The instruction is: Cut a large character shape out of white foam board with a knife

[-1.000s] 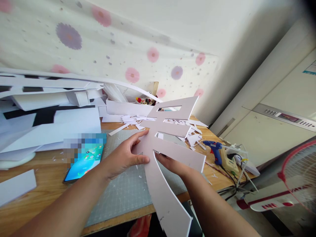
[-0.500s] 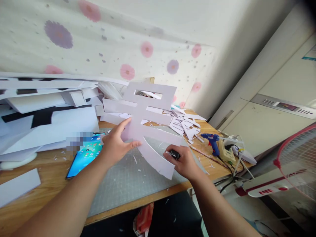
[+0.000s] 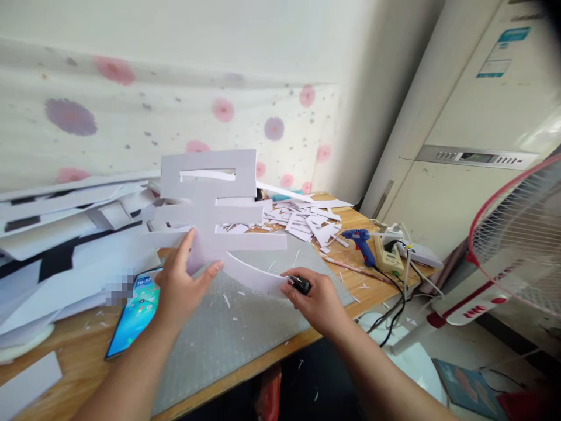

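A white foam-board cutout [image 3: 205,216] with slots and several arms is raised above the grey cutting mat [image 3: 245,333]. My left hand [image 3: 182,286] grips its lower left part, thumb in front and fingers along the edge. My right hand [image 3: 313,295] is closed around a small black tool [image 3: 299,283], beside the tip of the cutout's curved lower arm. Whether the fingers also pinch that tip is hard to tell.
A lit phone [image 3: 135,316] lies left of the mat, near stacked white boards [image 3: 100,263]. White scraps [image 3: 307,219], a blue glue gun [image 3: 360,242] and a power strip [image 3: 390,254] are at the right. A fan [image 3: 521,245] stands beyond the table.
The cutout has turned more upright and shifted left in view with my left hand. My right hand has come to the tip of the curved arm. The camera view has also shifted.
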The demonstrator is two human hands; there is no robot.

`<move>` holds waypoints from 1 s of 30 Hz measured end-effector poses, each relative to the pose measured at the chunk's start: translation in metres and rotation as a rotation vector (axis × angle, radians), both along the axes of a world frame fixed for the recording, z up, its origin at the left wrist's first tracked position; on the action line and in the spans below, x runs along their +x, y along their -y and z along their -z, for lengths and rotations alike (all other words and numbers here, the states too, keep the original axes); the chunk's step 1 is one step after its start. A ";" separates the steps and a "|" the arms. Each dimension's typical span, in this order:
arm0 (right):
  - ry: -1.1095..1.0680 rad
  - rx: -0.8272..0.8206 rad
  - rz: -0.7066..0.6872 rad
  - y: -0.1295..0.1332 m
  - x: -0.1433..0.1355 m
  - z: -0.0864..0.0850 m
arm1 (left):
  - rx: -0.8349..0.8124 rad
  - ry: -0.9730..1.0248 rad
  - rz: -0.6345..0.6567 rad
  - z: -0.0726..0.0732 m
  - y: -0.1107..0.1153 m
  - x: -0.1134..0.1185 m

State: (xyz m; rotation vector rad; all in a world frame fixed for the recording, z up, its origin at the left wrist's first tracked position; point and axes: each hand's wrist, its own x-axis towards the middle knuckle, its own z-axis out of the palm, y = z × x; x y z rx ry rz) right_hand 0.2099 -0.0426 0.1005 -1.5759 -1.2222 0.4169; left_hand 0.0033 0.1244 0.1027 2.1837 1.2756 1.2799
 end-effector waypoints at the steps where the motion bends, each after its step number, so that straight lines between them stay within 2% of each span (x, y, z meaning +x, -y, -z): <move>1: -0.065 -0.006 0.013 -0.001 0.002 -0.001 | 0.055 -0.028 0.017 -0.001 0.003 0.001; 4: -0.282 0.027 0.039 -0.001 0.013 -0.003 | 0.198 -0.170 0.004 -0.011 0.017 0.001; 6: -0.368 0.072 0.043 0.003 0.022 -0.004 | 0.258 -0.283 -0.019 -0.018 0.029 -0.002; 8: -0.417 0.098 0.056 0.007 0.032 -0.005 | 0.301 -0.383 0.010 -0.018 0.039 -0.009; 10: -0.448 0.101 0.077 0.011 0.042 -0.007 | 0.307 -0.469 0.110 -0.011 0.048 -0.018; 13: -0.477 0.112 0.120 0.015 0.058 -0.008 | 0.238 -0.550 0.256 0.012 0.063 -0.028; 17: -0.479 0.214 0.212 0.016 0.077 -0.006 | 0.130 -0.546 0.265 0.042 0.090 -0.026; 20: -0.406 0.295 0.209 0.015 0.084 0.003 | 0.050 -0.546 0.249 0.050 0.107 -0.018; 22: -0.356 0.278 0.180 0.013 0.086 0.015 | 0.014 -0.552 0.250 0.051 0.114 -0.013; 27: -0.278 0.159 0.152 0.010 0.091 0.048 | -0.036 -0.630 0.244 0.046 0.122 -0.005; 30: -0.159 0.130 0.161 0.013 0.096 0.057 | -0.025 -0.721 0.228 0.037 0.124 -0.002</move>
